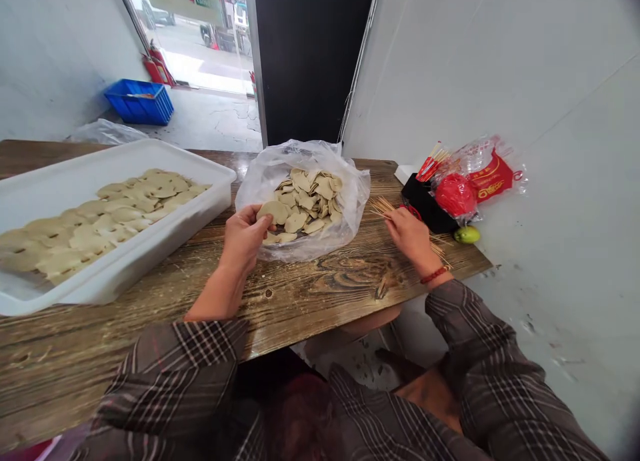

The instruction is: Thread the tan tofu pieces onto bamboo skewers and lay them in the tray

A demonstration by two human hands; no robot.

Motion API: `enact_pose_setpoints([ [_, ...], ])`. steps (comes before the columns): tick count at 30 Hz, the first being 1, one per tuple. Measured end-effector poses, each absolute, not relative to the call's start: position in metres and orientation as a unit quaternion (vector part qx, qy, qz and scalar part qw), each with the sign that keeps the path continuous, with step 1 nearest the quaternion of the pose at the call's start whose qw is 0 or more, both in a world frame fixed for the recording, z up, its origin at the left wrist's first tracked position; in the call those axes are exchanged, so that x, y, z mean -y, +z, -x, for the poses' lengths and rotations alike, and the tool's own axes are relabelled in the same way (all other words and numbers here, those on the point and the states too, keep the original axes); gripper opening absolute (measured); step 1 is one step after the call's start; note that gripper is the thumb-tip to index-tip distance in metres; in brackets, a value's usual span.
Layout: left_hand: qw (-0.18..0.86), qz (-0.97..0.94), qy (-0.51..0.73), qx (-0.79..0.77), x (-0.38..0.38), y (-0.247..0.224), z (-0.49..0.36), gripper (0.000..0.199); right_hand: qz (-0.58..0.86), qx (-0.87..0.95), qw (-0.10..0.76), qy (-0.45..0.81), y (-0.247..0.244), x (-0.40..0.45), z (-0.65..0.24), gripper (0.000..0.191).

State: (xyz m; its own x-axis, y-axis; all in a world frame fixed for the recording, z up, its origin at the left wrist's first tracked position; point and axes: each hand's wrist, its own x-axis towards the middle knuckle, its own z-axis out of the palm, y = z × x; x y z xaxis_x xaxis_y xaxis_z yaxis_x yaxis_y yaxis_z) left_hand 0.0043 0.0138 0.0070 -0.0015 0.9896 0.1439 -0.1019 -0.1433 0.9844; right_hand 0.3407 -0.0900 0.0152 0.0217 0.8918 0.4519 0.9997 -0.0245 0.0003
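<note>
Between the thumb and fingers of my left hand [246,232] is a flat, roundish beige slice [274,212], held over the near left edge of a clear plastic bag [354,215]. The open bag holds a heap of similar slices [311,197]. My right hand [407,233] rests at a bundle of thin wooden sticks [383,206] on the table, its fingers bent over them; whether it grips any is hidden. On the left, a white tray [113,272] contains overlapping rows of beige slices [107,224].
Beside my right hand lie a black item [425,201], a red bundle in plastic [456,194], red-wrapped sticks [433,162] and a green fruit [467,234]. The wooden table [320,294] ends at a wall. A blue crate [140,102] stands on the floor beyond.
</note>
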Motion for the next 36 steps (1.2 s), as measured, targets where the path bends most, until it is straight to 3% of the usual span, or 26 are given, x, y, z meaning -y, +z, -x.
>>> enact_pose_setpoints([
  [3,0.517,-0.501,0.549,-0.424,-0.012,0.008,-0.006,0.022,0.725,0.639,0.205,-0.155,0.024,0.083,-0.362,0.036],
  [8,0.564,-0.472,0.545,-0.402,-0.007,0.007,-0.008,0.025,0.646,0.656,0.381,-0.090,0.060,0.077,-0.323,0.044],
  [10,0.577,-0.462,0.542,-0.399,-0.006,0.006,-0.008,0.027,0.595,0.671,0.441,0.017,0.070,0.076,-0.286,0.040],
  [12,0.581,-0.459,0.542,-0.398,-0.006,0.005,-0.007,0.028,0.527,0.676,0.474,0.201,0.071,0.075,-0.246,0.037],
  [15,0.574,-0.452,0.554,-0.399,-0.007,0.004,-0.005,0.030,0.443,0.625,0.446,0.462,0.059,0.069,-0.193,0.031],
  [17,0.563,-0.451,0.564,-0.402,-0.008,0.004,-0.003,0.031,0.418,0.597,0.434,0.530,0.044,0.059,-0.172,0.030],
  [20,0.550,-0.447,0.575,-0.409,-0.008,0.004,-0.001,0.030,0.413,0.613,0.448,0.504,0.021,0.039,-0.162,0.029],
  [26,0.558,-0.435,0.575,-0.412,-0.008,0.003,0.002,0.029,0.435,0.754,0.423,0.254,-0.008,0.026,-0.175,0.024],
  [36,0.547,-0.447,0.564,-0.428,-0.005,0.008,0.000,0.019,0.455,0.745,0.420,0.247,-0.014,0.037,-0.176,0.033],
])
